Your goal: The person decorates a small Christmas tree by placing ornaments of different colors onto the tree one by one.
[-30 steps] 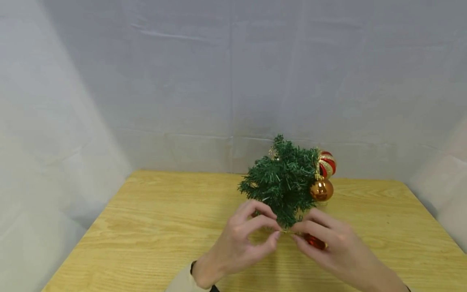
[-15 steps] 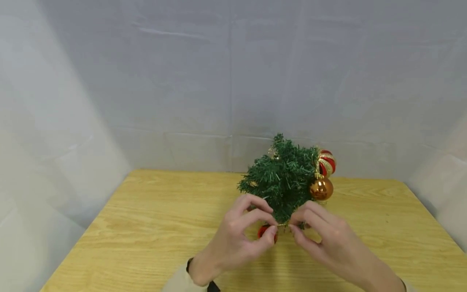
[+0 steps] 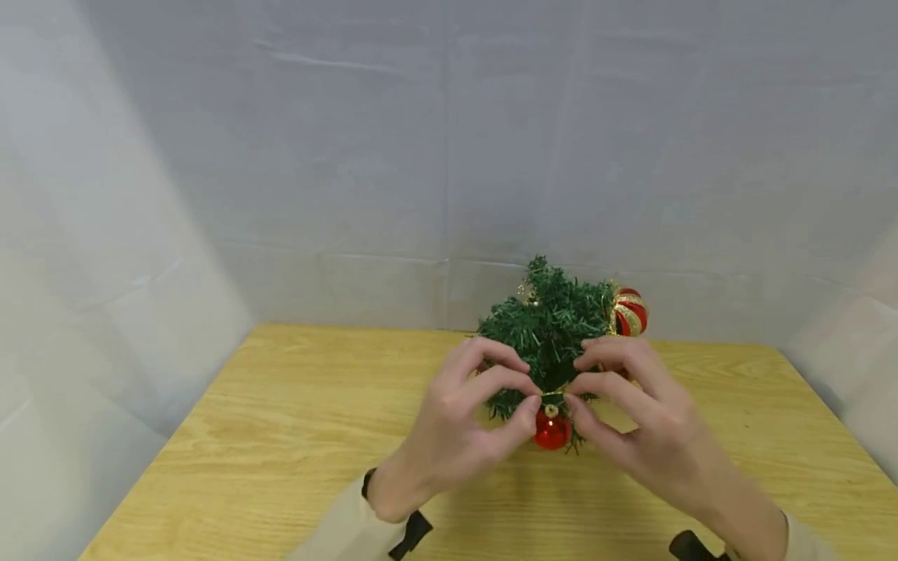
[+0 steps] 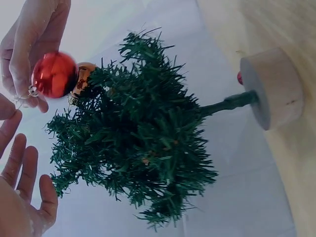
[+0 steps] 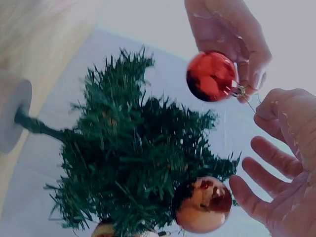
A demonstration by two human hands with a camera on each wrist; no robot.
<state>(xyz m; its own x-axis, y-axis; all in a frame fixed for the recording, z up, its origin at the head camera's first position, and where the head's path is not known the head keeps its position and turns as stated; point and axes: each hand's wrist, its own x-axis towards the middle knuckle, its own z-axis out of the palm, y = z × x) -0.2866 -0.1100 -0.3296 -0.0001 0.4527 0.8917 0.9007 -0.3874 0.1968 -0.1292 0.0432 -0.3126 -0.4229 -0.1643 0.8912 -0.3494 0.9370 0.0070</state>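
Red glass-bright bauble [image 3: 552,431], one, hanging from a thin gold loop [image 3: 554,393] stretched nearly level between the two hands. Left hand [image 3: 466,425]: thumb and forefinger pinched on the loop's left end, remaining fingers [image 3: 491,354] curled loosely above. Right hand [image 3: 641,425]: thumb and forefinger pinched on the loop's right end, other fingers arched over it. In the right wrist view the spare fingers [image 5: 269,170] of that hand spread apart and hold nothing.

Orientation: the bauble's gold cap [image 3: 551,410] points up toward the loop, its round body straight below, so cap-to-base axis runs vertical. The loop's long axis runs across, fingertip to fingertip.

Position: the bauble sits just under the pinching fingertips and between both thumbs, against the near lower needles of the small green tree [image 3: 550,335]. The tree stands upright directly behind the fingers, its trunk ending in a pale wooden disc base [image 4: 271,89] on the wooden table [image 3: 281,436].

Also on the tree, beyond the right hand's knuckles: a red and gold striped bauble [image 3: 630,312]; a copper bauble [image 5: 202,205] is plain from the right wrist.
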